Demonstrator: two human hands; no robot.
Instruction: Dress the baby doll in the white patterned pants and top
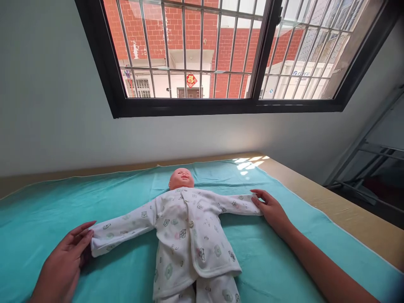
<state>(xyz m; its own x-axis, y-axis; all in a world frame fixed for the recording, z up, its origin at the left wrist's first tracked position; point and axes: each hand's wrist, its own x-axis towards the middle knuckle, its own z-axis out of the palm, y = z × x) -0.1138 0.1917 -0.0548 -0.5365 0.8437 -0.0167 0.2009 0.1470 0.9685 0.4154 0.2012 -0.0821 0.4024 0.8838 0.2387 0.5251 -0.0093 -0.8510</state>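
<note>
A baby doll (181, 178) lies on its back in the middle of a teal cloth (284, 261), dressed in a white printed top (189, 231) and matching trousers, its sleeves spread out to both sides. My left hand (65, 263) rests at the end of the doll's left-side sleeve cuff, thumb and fingers closed on the cuff's edge. My right hand (272, 209) sits at the end of the other sleeve, fingers curled onto that cuff. The doll's own hands are hidden inside the sleeves.
The teal cloth covers a wooden-edged table (347, 210) pushed against a pale wall. A black-framed barred window (221, 54) sits above, with a red brick building outside. A metal frame (372, 168) stands at the right, past the table edge.
</note>
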